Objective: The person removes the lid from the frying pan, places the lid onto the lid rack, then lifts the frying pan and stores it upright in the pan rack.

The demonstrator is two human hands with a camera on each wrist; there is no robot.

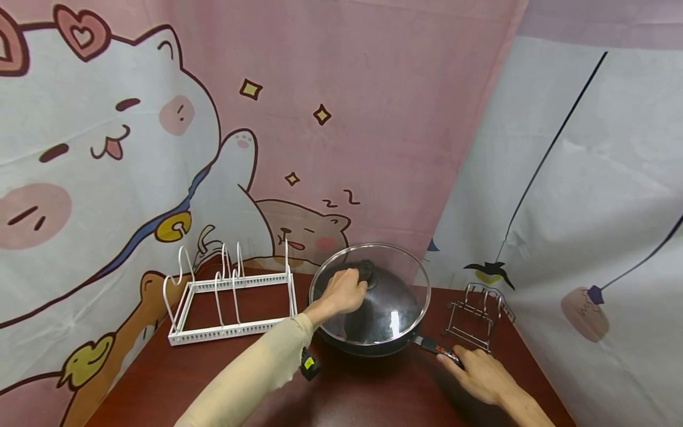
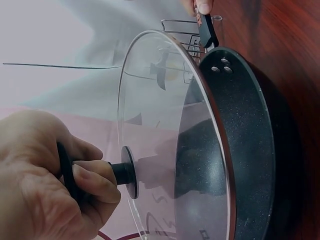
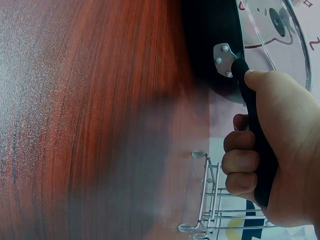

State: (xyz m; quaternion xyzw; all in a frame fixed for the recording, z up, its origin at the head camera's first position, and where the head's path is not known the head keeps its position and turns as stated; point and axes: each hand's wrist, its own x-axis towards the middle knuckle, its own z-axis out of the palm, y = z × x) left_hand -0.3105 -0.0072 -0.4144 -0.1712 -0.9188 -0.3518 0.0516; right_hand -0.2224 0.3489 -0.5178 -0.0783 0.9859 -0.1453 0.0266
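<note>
My left hand (image 1: pixel 345 292) grips the black knob (image 2: pixel 125 172) of a clear glass lid (image 1: pixel 397 308) with a metal rim. In the left wrist view the lid is tilted and stands apart from the rim of a dark frying pan (image 2: pixel 250 135), whose speckled inside shows through the gap. The fingers of my right hand (image 3: pixel 290 145) are wrapped around the pan's black handle (image 3: pixel 254 117). Three rivets fix that handle to the pan wall. Whether the pan's base touches the table cannot be seen clearly.
A white dish rack (image 1: pixel 232 326) with upright wire loops stands left of the pan on the dark red table (image 1: pixel 341 397). Behind my right hand is a small chrome wire rack (image 1: pixel 472 320). A printed curtain (image 1: pixel 373 118) hangs close behind. Near my left sleeve sits a small black object (image 1: pixel 309 365).
</note>
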